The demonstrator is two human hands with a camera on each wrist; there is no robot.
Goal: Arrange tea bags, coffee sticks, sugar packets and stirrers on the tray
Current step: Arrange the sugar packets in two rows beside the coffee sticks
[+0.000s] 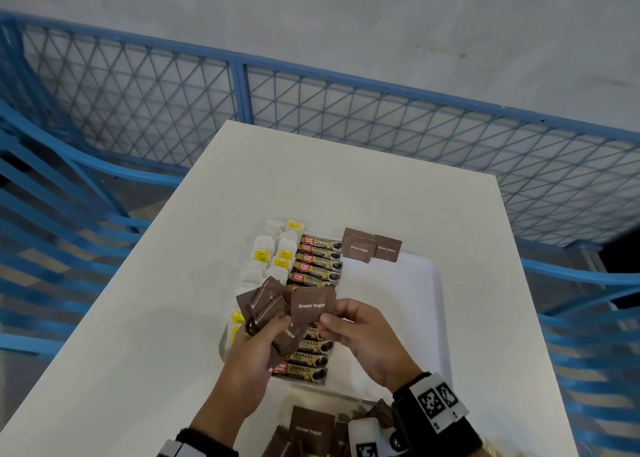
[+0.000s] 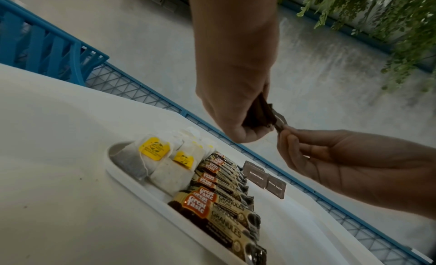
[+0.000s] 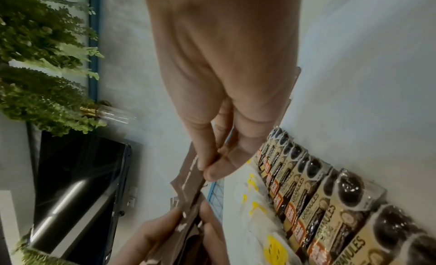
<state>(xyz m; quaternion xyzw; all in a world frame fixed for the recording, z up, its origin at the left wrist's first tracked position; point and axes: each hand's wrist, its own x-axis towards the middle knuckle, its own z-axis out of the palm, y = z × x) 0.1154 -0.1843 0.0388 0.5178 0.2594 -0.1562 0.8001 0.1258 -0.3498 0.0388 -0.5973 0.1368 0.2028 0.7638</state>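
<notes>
Brown paper is what both hands are busy with. The left hand (image 1: 258,344) is curled round a loose bundle of sugar packets (image 1: 265,306), which fan out past the fingers toward ten o'clock. The right hand (image 1: 360,332) pinches one sugar packet (image 1: 313,306) by its lower right corner between thumb and forefinger, its other fingers loosely bent; the packet's left side is still against the bundle, so it looks to be mid-way out of the stack.

Both hands hover above the near half of the white tray (image 1: 408,294). On the tray, tea bags (image 1: 273,256) run along the nine o'clock edge and coffee sticks (image 1: 317,262) lie in a column just beside them. Three brown packets (image 1: 372,247) sit at the twelve o'clock end; the three o'clock half is bare. More packets (image 1: 308,429) lie in a container at six o'clock, near the wrists. No stirrers can be made out.

These packets should be very light, thin and floppy, and the paper is probably smooth enough for neighbours to slide out together. A corner or edge pinch suits them best, with the granules shifting inside; squeezing the middle would crumple them. Dragging one free could pull a second along, so the bundle hand needs to clamp firmly.
</notes>
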